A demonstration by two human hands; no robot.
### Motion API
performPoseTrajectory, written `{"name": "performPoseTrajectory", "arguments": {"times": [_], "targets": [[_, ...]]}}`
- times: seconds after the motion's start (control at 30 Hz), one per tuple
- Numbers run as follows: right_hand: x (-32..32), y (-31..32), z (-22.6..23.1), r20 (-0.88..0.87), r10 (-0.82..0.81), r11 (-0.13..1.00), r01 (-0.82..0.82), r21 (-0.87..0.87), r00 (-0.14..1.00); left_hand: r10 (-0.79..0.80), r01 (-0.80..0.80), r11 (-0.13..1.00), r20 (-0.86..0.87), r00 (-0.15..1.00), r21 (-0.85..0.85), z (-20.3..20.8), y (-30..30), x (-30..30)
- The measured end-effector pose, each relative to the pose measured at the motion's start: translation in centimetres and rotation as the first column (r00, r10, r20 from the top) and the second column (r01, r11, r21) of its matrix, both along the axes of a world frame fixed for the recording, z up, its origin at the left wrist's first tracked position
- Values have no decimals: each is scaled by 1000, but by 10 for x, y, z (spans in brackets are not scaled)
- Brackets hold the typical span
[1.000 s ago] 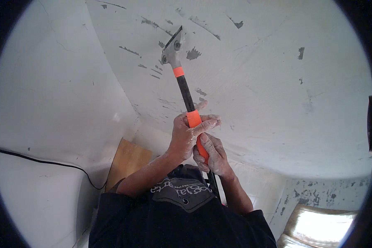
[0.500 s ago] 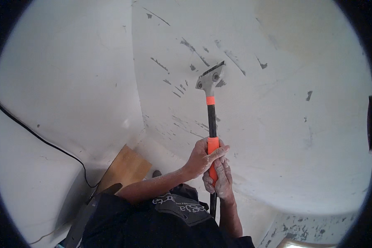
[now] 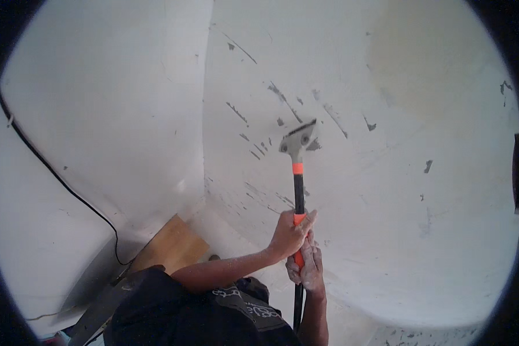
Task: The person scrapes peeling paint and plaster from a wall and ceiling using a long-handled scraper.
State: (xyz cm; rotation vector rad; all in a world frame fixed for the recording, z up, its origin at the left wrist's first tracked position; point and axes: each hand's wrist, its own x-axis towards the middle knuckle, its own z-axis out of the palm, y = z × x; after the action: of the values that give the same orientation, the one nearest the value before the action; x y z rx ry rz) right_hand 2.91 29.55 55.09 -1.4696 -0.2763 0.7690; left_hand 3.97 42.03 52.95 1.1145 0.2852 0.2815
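Note:
A long-handled scraper [image 3: 299,193] with a black shaft and orange grips runs up the middle of the view. Its grey metal head and dark blade lie over the white wall [image 3: 375,190], among dark scraped marks; whether the blade touches cannot be told. My left hand [image 3: 288,235] is wrapped round the upper end of the orange grip. Just below it, my right hand [image 3: 309,266] closes round the lower part of the same grip. White dust coats both hands. The shaft's lower end passes down beside my dark shirt.
On the left, a black cable [image 3: 57,173] hangs across the adjoining white wall. A brown wooden board [image 3: 170,245] stands near the corner at lower left. A dark object [image 3: 518,173] sits at the far right edge. Patchy grey marks show at lower right.
The scraper head and both hands sit lower in the view. The wall marks have shifted down and right with them, so my head has moved too. Both hands keep their grip.

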Motion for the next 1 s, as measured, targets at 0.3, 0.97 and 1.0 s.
{"name": "performPoseTrajectory", "arguments": {"times": [0.3, 0.97, 1.0], "targets": [[21, 22, -7, 67, 0, 998, -5, 67, 998, 208, -227, 969, 176, 962, 98, 8, 26, 16], [47, 82, 7, 168, 139, 990, -135, -38, 976, 235, -286, 924, 214, 948, 254, 30, 95, 21], [52, 86, 7, 331, 167, 982, -126, -143, 929, 152, -169, 959, 91, 984, 228, 37, 99, 20]]}}
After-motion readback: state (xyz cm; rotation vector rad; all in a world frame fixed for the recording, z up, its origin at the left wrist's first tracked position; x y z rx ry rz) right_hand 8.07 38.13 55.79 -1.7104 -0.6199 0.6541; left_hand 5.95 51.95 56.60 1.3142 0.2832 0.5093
